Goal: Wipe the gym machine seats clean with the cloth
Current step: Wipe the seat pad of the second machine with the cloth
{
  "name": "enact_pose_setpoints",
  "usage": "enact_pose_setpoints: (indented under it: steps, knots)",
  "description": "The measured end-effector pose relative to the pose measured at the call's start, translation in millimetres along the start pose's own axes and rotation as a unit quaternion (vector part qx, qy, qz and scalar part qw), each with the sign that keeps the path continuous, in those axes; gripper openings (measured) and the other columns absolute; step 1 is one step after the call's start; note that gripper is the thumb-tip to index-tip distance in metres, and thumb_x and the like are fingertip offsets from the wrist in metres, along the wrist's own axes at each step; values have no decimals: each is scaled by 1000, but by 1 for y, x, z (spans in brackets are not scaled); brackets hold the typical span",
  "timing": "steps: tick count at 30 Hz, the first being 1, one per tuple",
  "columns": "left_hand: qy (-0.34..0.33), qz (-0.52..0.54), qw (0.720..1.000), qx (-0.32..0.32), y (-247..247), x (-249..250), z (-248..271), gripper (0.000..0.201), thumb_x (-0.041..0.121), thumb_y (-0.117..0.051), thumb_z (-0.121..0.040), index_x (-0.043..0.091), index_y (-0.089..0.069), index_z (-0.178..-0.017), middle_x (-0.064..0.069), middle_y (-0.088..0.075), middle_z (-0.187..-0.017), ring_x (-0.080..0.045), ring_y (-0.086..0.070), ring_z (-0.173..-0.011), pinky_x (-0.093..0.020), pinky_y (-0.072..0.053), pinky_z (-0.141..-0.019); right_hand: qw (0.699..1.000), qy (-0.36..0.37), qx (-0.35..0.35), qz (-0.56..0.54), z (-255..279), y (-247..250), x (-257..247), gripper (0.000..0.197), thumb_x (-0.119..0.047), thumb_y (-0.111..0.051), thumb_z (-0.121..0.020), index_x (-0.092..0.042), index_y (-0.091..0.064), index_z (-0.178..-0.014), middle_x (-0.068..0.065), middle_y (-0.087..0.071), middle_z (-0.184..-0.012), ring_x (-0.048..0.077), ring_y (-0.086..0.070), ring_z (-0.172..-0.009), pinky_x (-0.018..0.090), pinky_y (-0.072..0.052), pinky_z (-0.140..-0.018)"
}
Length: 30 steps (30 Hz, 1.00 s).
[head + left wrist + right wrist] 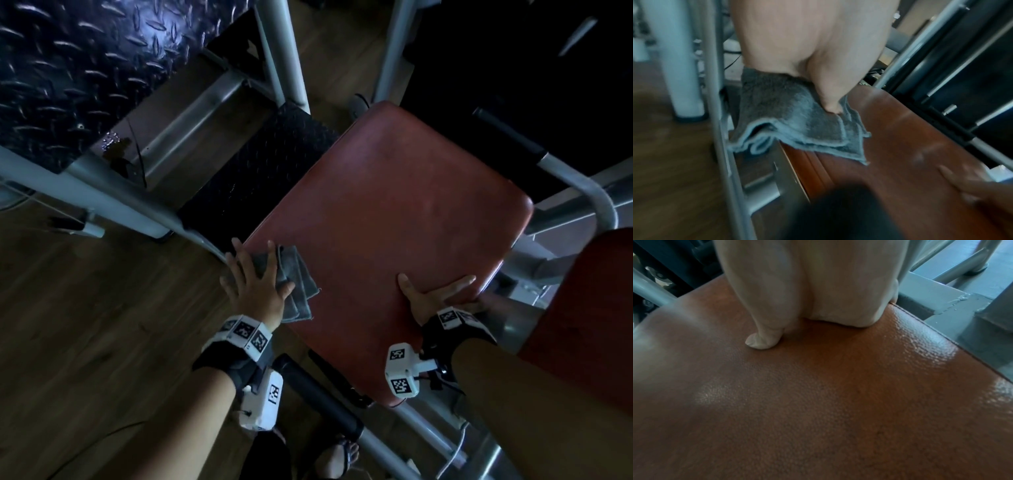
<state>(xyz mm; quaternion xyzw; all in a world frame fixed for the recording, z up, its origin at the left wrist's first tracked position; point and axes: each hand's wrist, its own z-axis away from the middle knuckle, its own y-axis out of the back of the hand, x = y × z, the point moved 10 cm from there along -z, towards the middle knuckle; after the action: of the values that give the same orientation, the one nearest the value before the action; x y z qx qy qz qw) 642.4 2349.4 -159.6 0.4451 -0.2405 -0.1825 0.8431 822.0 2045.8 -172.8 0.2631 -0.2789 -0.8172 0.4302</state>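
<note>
The left hand (255,286), nearest the head camera at 7 o'clock, lies flat with fingers spread, its grip unclosed, pressing the folded grey cloth (291,284) onto the red seat's (387,212) 9 o'clock edge, where part of the cloth overhangs. At 4 o'clock the right hand (431,298) rests open-palmed on the seat's corner, thumb splayed, holding nothing. Grey frame tubes (113,202) and wooden floor (85,308) surround the seat.
</note>
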Motion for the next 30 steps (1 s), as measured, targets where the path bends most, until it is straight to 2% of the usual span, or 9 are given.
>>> enact_pose_setpoints:
  steps: [3,11,15,19,22,24,26,28,30]
  knots:
    - [-59,-54,996,-41,2,10,-20,89,68,-43,-88,45,18,-148,-12,40,-152,-39,32,-141,-60,7,-114,1000,6,-5,-9,0,-1,-1,132,-85,-58,-63,-35,35,-143,19,30,-154,48,1,-143,61,-8,-115]
    - [-167,-159,970,-74,-5,53,-43,92,79,-33,-82,48,31,-141,-9,40,-152,-39,29,-142,-58,12,-114,999,1,-19,-39,-5,-7,-1,133,-84,-60,-62,-38,38,-140,14,36,-152,48,2,-144,64,-12,-115]
    - [-259,-188,944,-78,-22,98,-37,93,76,-32,-79,47,30,-142,-9,42,-151,-40,36,-138,-59,16,-112,999,-8,-7,-39,-8,-7,0,132,-80,-62,-65,-37,36,-142,16,37,-152,47,6,-145,64,-8,-113]
    - [-329,-212,914,-102,-42,140,-23,92,73,-34,-86,41,28,-146,-10,46,-148,-40,40,-135,-58,21,-110,999,-19,-8,-35,-11,-10,7,131,-83,-59,-64,-38,38,-140,17,39,-150,48,5,-144,64,-8,-113]
    - [-344,-194,907,-145,-47,148,-14,92,71,-35,-88,38,28,-146,-10,47,-148,-37,39,-137,-58,18,-113,1000,-17,-4,-25,-10,-8,6,130,-83,-59,-63,-41,36,-140,16,38,-152,46,4,-145,63,-9,-113]
    - [-375,-125,907,-148,-33,145,-8,87,72,-33,-88,39,18,-150,-3,42,-151,-28,34,-141,-53,14,-116,999,-19,-3,-43,-6,-9,7,129,-81,-62,-63,-44,34,-140,13,37,-153,45,5,-145,63,-8,-113]
    - [-415,-53,903,-102,-2,138,-9,77,71,-31,-90,39,-1,-154,3,30,-158,-23,21,-147,-47,4,-116,997,-24,12,-78,-3,-8,9,126,-75,-67,-65,-47,28,-142,9,33,-155,45,6,-145,62,-8,-113]
    - [-424,-10,905,-42,30,115,-23,67,62,-37,-93,34,-23,-152,-3,4,-164,-28,-6,-150,-45,-15,-115,994,-31,59,-87,3,-1,8,114,-69,-67,-71,-45,14,-149,7,23,-159,45,5,-145,63,-10,-113]
    - [-405,37,914,18,55,83,-45,59,50,-44,-95,20,-40,-146,-15,-24,-157,-35,-31,-141,-48,-32,-111,992,-7,121,-44,21,3,-8,94,-63,-59,-81,-38,-4,-153,8,14,-161,44,3,-145,63,-13,-112]
